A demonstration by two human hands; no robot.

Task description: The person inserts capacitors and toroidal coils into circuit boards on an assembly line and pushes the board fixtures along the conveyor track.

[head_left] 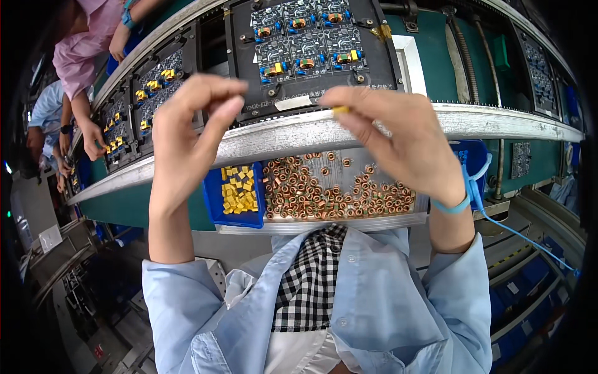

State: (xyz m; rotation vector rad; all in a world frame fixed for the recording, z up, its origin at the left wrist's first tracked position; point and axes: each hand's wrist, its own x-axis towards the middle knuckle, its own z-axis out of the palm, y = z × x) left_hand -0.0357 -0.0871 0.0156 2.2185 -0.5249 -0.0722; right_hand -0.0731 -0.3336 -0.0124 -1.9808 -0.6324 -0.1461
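Observation:
My right hand [408,131] pinches a small yellow block component [341,110] between thumb and fingertips, just above the near edge of a black carrier plate [380,62]. On that plate sit several circuit boards [305,43] bearing copper-wound ring coils, blue parts and a few yellow blocks. My left hand [187,121] hovers over the plate's near left corner, thumb and fingers curved and apart, with nothing visible between them. Below my hands, a blue bin [209,198] holds loose yellow blocks [240,190]. Beside it, a metal tray [324,224] carries many copper ring coils [299,193].
A silver rail [274,142] runs between the plate and the tray. Another carrier plate with boards [152,93] stands at left, where a co-worker's hand [93,142] reaches in. Behind my right wrist is a blue bin [479,156]; a blue strap [453,206] there trails a cord.

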